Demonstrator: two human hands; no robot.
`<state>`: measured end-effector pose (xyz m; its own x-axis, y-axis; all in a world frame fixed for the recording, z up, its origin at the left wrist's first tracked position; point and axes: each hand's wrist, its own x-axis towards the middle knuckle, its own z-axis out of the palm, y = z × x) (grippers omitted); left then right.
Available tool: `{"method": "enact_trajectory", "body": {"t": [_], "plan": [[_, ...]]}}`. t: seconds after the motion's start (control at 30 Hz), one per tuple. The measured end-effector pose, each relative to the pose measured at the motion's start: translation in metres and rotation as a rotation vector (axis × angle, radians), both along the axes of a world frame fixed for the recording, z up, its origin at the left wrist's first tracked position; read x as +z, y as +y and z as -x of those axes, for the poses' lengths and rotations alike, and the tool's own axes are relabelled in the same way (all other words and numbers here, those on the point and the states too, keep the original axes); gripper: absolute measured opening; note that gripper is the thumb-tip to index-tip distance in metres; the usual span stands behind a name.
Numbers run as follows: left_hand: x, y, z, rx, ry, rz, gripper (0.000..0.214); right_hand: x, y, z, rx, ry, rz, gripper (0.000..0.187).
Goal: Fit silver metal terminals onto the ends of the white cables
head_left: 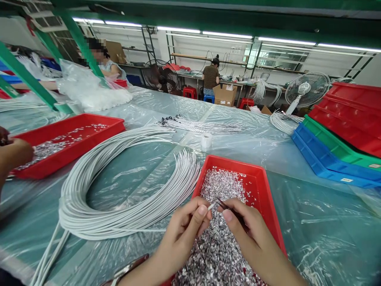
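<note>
My left hand (183,230) pinches the end of a thin white cable (212,205) between thumb and forefinger. My right hand (247,232) holds a small dark component (223,204) with its tip touching the cable's end. Both hands hover over a red tray (262,178) filled with small shiny silver metal pieces (217,246). A large looped bundle of white cables (119,186) lies on the plastic-covered table just left of the tray.
Another red tray (89,131) with silver pieces sits far left, a co-worker's hand (14,155) by it. Finished cables (202,126) and a tape roll (206,140) lie farther back. Stacked red, green and blue trays (342,135) stand right. Fans and seated people are behind.
</note>
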<state>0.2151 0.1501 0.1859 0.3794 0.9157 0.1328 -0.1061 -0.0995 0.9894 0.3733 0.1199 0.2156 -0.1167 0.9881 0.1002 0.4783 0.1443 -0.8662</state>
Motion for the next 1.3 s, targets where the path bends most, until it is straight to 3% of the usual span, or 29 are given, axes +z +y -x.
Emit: {"method": "enact_trajectory", "body": {"t": [0.3,0.8,1.03,1.3], "plan": [[-0.003,-0.006,0.002,0.018,-0.02,-0.055,0.03,-0.001,0.0,0.001,0.049,0.042,-0.11,0.024],[-0.008,-0.009,0.004,-0.043,0.01,-0.174,0.016,0.002,-0.001,-0.001,0.071,0.055,-0.049,0.018],[-0.009,-0.008,0.008,-0.018,0.169,-0.415,0.012,0.012,-0.002,-0.015,0.044,0.078,0.13,0.015],[-0.001,-0.008,0.009,0.024,0.333,-0.732,0.015,0.023,-0.001,-0.021,0.178,0.115,0.214,0.023]]}}
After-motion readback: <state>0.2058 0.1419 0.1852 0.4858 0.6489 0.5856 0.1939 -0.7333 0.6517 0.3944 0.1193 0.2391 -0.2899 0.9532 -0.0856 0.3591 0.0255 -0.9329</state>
